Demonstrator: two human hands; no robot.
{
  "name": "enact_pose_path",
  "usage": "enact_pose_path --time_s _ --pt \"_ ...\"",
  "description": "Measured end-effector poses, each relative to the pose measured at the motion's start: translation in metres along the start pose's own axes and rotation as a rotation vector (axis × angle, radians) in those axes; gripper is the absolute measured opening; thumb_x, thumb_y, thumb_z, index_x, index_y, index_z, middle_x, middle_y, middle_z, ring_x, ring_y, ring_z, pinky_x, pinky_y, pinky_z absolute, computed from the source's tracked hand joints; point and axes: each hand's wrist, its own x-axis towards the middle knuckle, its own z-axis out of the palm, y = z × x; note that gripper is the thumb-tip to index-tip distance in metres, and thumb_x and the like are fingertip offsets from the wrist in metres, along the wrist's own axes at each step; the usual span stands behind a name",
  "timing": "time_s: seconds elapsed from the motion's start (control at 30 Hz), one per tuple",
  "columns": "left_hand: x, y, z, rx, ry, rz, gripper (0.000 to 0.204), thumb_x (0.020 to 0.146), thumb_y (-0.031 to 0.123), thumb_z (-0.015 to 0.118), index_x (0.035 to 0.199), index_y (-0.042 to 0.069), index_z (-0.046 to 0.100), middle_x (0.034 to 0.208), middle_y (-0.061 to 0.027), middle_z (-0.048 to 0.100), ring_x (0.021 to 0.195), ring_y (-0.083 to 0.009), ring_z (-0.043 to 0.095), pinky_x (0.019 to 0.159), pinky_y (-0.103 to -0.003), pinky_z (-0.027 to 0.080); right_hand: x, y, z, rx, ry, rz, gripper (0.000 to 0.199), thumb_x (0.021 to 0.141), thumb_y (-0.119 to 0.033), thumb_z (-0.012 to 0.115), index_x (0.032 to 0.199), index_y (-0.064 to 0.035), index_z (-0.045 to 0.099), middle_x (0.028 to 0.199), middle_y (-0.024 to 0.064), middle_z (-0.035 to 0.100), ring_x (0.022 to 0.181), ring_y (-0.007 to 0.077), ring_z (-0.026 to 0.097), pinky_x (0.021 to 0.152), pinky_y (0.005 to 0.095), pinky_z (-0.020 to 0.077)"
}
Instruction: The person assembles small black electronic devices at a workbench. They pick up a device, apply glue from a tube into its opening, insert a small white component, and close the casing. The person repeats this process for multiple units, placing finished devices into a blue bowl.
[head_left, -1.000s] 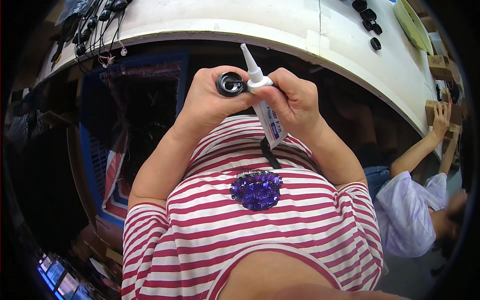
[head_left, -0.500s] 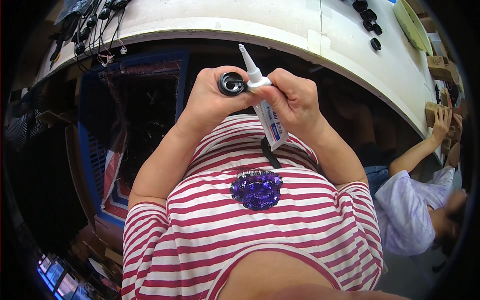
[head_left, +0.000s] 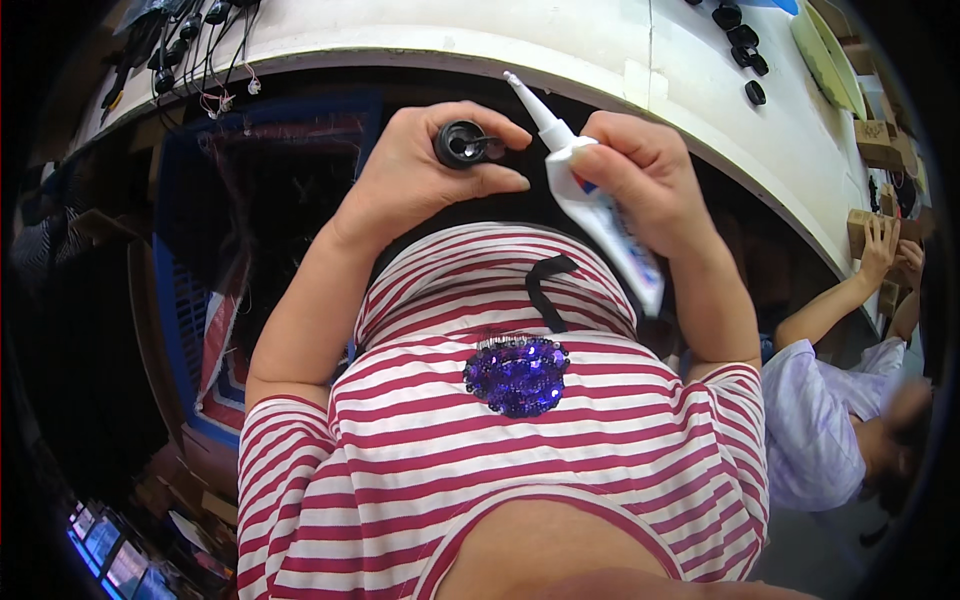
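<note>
Nearest lies the wearer's red-and-white striped shirt [head_left: 500, 450] with its purple sequin patch [head_left: 517, 377], and beyond it both hands are raised in front of the body, short of the tabletop [head_left: 560, 42]. The left hand [head_left: 410, 165] has its grip curled around a black cylinder [head_left: 458, 144], thumb and forefinger tips standing apart past it; its open end faces up toward the camera, so its long axis seems to run nearly along the line of sight and its length is hidden. It looks light, stiff and smooth, best held around the outer wall, clear of the mouth. The right hand [head_left: 650, 180] has its grip closed on a white tube [head_left: 607, 225], thumb near the shoulder. The tube slants, its tapered nozzle [head_left: 535, 108] pointing away from the body and a little left, its flat tail back toward the body and to the right. It is probably light and soft-walled, giving under a squeeze, so the firmer shoulder should be the surest hold. Farther off, on the tabletop, are dark cables [head_left: 190, 50] at left, black rings [head_left: 742, 38] and a pale green basin [head_left: 828, 58] at right.
</note>
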Motion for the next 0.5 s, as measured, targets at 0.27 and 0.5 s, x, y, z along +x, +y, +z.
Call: enact_pose_path --time_s 0.27,0.5 --pt "-0.001 -0.006 -0.01 0.106 -0.102 0.18 0.018 0.072 -0.004 0.065 0.089 0.0 0.061 0.086 -0.004 0.062 0.081 -0.0115 0.059 0.078 -0.025 0.049 0.002 -0.011 -0.006 0.591 -0.231 0.354 0.027 0.088 -0.026 0.059 0.091 -0.0006 0.065 0.068 -0.0005 0.06 0.053 0.0014 0.05 0.046 0.014 0.037" --pt "-0.006 -0.011 -0.02 0.181 -0.095 0.245 0.02 0.068 -0.004 0.068 0.087 0.002 0.064 0.079 -0.0055 0.064 0.073 -0.0128 0.061 0.069 -0.024 0.049 0.003 -0.018 0.014 0.561 -0.11 0.499 0.026 0.092 -0.024 0.052 0.081 -0.0007 0.054 0.054 -0.0033 0.043 0.041 0.0018 0.031 0.039 0.0183 0.022"
